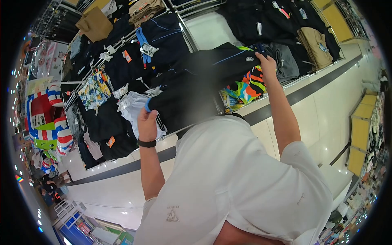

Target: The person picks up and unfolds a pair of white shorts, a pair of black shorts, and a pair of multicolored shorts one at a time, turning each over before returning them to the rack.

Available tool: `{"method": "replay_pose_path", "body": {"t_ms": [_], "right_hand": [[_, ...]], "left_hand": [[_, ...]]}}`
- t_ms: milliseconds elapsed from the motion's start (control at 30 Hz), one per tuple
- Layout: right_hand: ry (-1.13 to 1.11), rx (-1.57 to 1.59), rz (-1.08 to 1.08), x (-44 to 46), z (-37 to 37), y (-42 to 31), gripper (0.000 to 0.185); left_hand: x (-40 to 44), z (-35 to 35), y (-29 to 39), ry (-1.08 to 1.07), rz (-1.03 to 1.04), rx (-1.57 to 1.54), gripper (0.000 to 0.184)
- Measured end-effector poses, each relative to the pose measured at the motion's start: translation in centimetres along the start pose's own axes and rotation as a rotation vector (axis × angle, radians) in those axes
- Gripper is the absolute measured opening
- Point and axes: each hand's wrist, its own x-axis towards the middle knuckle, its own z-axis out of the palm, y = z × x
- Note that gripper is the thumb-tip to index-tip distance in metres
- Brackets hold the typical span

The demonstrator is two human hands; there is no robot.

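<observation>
A black garment with thin blue piping is stretched between my two hands above a display of folded clothes. My left hand, with a black band on its wrist, pinches the garment's edge beside a bit of blue trim. At the far right end, my right hand grips the garment near a small pale logo. A grey blur hides the garment's middle, so its exact kind cannot be made out. White shorts lie beside my left hand, and brightly patterned shorts lie below my right.
Metal rails divide the display into sections. Folded grey clothing and tan trousers lie to the right. A brown paper bag stands at upper left. Tiled floor runs alongside, with yellow shelving across the aisle.
</observation>
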Motion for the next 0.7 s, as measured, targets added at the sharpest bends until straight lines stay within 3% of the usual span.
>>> {"method": "replay_pose_path", "body": {"t_ms": [133, 200, 267, 400, 467, 633, 700], "right_hand": [[-0.045, 0.185, -0.062, -1.5, 2.3, -2.8, 0.015], [-0.175, 0.245, 0.122, -2.8, 3.0, -5.0, 0.012], [-0.231, 0.245, 0.114, -2.8, 3.3, -5.2, 0.014], [-0.277, 0.210, 0.156, -0.2, 3.3, -2.9, 0.029], [-0.325, 0.046, 0.054, -1.5, 4.1, -2.9, 0.031], [-0.348, -0.246, 0.191, -2.9, 4.1, 1.2, 0.075], [-0.370, -0.317, 0.215, -2.9, 3.9, 3.5, 0.075]], "left_hand": [[1.2, 1.9, 5.0, -0.074, 0.174, -0.233, 0.027], [1.5, 2.3, 6.9, 0.007, 0.192, -0.238, 0.027], [1.9, 2.4, 8.1, 0.069, 0.213, -0.255, 0.026], [2.1, 2.7, 9.2, 0.198, 0.221, -0.308, 0.024], [1.7, 2.9, 9.3, 0.193, 0.203, -0.262, 0.027], [0.3, 2.7, 7.6, 0.155, 0.182, -0.228, 0.030], [-0.5, 2.8, 7.2, 0.172, 0.159, -0.234, 0.032]]}}
